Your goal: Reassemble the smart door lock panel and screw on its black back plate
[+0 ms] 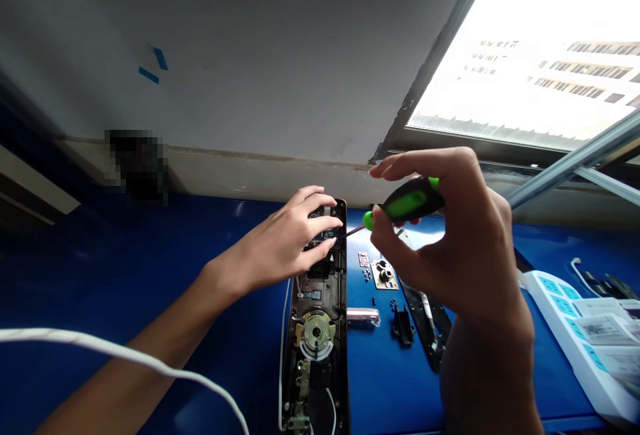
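A long black housing [341, 302], open on its inner side, lies lengthwise on the blue table. Inside it are circuit parts and a round metal piece [316, 332] with a white ring. My left hand [300, 232] rests over its far end, fingers spread, hiding part of the board there. Above and to the right, my right hand [465, 242] grips a black and green screwdriver [407, 207] by its handle. Its thin shaft slants down to the left, with the tip near the housing's right side by my left fingertips. Whether the tip touches a screw cannot be seen.
Right of the housing lie a camera-like module [385, 275], small screws [367, 276], a black bracket [403, 326], a pink wrapped cylinder [363, 316] and a long black cover [425, 315]. A white power strip [560, 328] stands farther right. A white cable [90, 342] crosses the lower left.
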`<action>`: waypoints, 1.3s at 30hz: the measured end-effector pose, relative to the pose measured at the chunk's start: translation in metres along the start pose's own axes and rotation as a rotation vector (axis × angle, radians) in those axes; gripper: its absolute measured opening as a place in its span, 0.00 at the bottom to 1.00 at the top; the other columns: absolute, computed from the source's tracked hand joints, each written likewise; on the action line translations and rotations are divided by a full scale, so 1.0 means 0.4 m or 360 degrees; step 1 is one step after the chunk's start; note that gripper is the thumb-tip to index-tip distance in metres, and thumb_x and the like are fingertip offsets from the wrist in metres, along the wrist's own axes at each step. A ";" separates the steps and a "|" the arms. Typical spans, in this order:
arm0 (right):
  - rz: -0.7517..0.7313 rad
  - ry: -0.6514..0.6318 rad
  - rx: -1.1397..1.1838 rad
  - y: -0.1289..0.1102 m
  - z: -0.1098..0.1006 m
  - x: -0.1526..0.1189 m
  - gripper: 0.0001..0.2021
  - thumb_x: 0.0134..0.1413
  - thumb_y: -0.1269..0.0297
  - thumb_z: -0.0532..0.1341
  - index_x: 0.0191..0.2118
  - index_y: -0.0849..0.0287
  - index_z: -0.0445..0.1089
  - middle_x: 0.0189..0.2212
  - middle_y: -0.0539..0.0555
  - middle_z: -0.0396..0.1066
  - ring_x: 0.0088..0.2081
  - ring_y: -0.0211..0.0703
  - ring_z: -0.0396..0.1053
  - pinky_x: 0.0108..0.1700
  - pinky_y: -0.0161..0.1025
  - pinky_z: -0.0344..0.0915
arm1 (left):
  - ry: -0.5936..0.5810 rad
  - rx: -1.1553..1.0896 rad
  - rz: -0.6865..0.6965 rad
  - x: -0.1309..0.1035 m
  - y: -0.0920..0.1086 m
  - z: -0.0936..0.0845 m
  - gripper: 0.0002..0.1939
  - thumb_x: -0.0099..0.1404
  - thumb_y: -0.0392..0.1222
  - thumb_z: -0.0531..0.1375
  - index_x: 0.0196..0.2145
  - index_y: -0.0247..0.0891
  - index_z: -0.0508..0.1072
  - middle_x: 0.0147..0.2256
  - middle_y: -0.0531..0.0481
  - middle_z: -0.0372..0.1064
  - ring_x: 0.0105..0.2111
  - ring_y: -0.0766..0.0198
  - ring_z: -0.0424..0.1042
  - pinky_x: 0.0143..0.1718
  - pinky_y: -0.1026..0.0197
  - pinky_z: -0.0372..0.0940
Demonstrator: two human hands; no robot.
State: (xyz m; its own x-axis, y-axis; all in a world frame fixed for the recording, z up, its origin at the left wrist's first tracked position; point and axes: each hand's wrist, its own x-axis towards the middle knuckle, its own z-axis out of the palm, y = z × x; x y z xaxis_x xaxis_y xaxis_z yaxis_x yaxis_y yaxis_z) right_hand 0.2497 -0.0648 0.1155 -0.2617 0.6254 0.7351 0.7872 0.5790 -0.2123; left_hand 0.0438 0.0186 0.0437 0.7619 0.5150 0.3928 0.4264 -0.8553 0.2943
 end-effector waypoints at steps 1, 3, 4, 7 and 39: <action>-0.0002 -0.0022 0.0002 0.000 0.000 0.000 0.19 0.56 0.75 0.64 0.51 0.52 0.65 0.50 0.54 0.76 0.36 0.41 0.76 0.38 0.43 0.76 | -0.0004 0.0002 -0.0003 0.000 0.000 0.001 0.16 0.75 0.43 0.59 0.56 0.39 0.77 0.64 0.40 0.64 0.72 0.46 0.51 0.70 0.40 0.61; 0.0004 -0.0040 -0.0037 -0.001 0.001 0.001 0.19 0.56 0.74 0.66 0.51 0.53 0.65 0.50 0.56 0.76 0.37 0.42 0.77 0.39 0.44 0.76 | -0.0009 0.0000 -0.0003 0.000 0.001 0.001 0.15 0.75 0.42 0.59 0.56 0.39 0.77 0.64 0.40 0.64 0.72 0.46 0.51 0.70 0.40 0.61; 0.0011 -0.0027 -0.0055 -0.001 0.001 0.001 0.18 0.57 0.73 0.66 0.51 0.53 0.66 0.47 0.55 0.77 0.35 0.41 0.76 0.36 0.43 0.76 | -0.0011 -0.0003 -0.0005 0.000 0.001 0.001 0.15 0.75 0.42 0.59 0.56 0.39 0.77 0.64 0.40 0.64 0.72 0.46 0.51 0.70 0.40 0.62; 0.0024 0.0037 -0.0057 0.000 0.002 0.003 0.16 0.59 0.72 0.67 0.49 0.51 0.67 0.41 0.51 0.77 0.28 0.38 0.73 0.30 0.42 0.74 | -0.0004 -0.0017 -0.0004 -0.002 0.002 -0.002 0.15 0.75 0.42 0.59 0.56 0.39 0.77 0.64 0.40 0.64 0.72 0.45 0.52 0.69 0.40 0.62; -0.0016 0.0457 -0.0107 0.013 -0.028 0.002 0.17 0.51 0.65 0.70 0.47 0.44 0.75 0.40 0.57 0.74 0.37 0.59 0.78 0.32 0.55 0.77 | 0.0142 -0.0140 0.0076 0.007 0.012 0.001 0.13 0.73 0.42 0.64 0.52 0.35 0.78 0.50 0.42 0.76 0.62 0.49 0.62 0.60 0.47 0.69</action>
State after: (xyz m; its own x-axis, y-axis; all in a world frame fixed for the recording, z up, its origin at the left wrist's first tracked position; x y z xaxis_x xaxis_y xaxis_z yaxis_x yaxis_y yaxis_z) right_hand 0.2599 -0.0670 0.1221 -0.1085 0.4407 0.8910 0.8231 0.5424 -0.1680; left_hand 0.0480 0.0157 0.0459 0.7323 0.4802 0.4828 0.3433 -0.8727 0.3472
